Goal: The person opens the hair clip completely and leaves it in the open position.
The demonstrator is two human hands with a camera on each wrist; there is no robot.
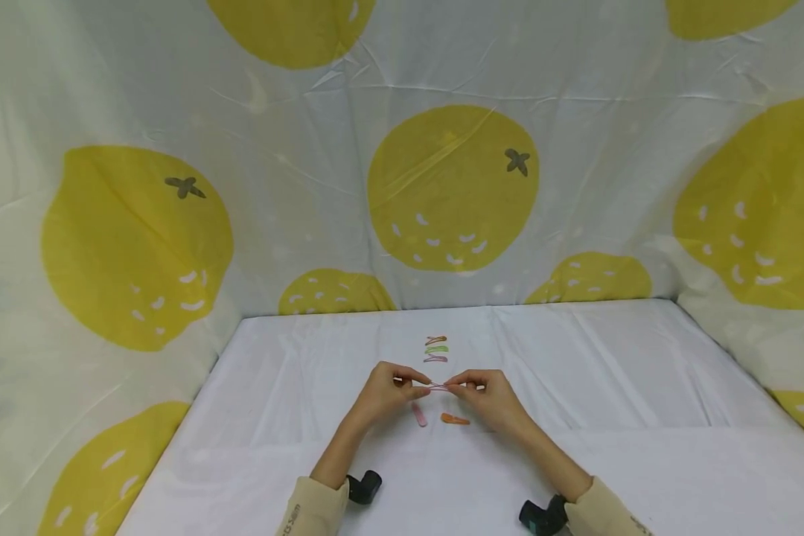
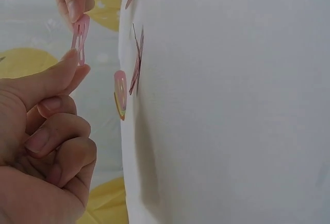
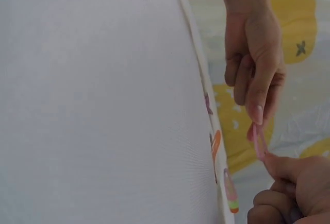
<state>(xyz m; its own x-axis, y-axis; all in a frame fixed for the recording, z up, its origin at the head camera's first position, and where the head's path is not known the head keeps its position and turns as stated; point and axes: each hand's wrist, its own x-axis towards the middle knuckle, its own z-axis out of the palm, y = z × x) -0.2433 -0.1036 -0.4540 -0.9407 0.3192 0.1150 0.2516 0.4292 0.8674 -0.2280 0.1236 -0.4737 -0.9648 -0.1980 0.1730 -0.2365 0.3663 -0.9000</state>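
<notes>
Left hand: the person's bare left hand (image 1: 390, 391), its grip pinching, thumb against fingers, the left end of the held clip.
Front-left clip: a slim pink snap hair clip (image 1: 420, 415) lying flat on the white cloth-covered worktop (image 1: 295, 387), just beside the left hand.
Far column: an orange-brown snap clip (image 1: 436, 340), a light green snap clip (image 1: 436, 348) and a purplish-pink snap clip (image 1: 435, 358), one behind another; the outer two look splayed.
Held clip: a thin, slotted pink snap clip (image 1: 438, 387), raised above the worktop between both hands; its arms look parted.
Front-right clip: a flat orange snap clip (image 1: 455, 419), near the right hand.
Right hand: the bare right hand (image 1: 490, 398), its grip pinching the clip's other end.
Step in hand: probably flexing the clip apart.
Next move: likely calls for steady, opposed fingertip pressure, then one grip letting go so the other can set it down.
</notes>
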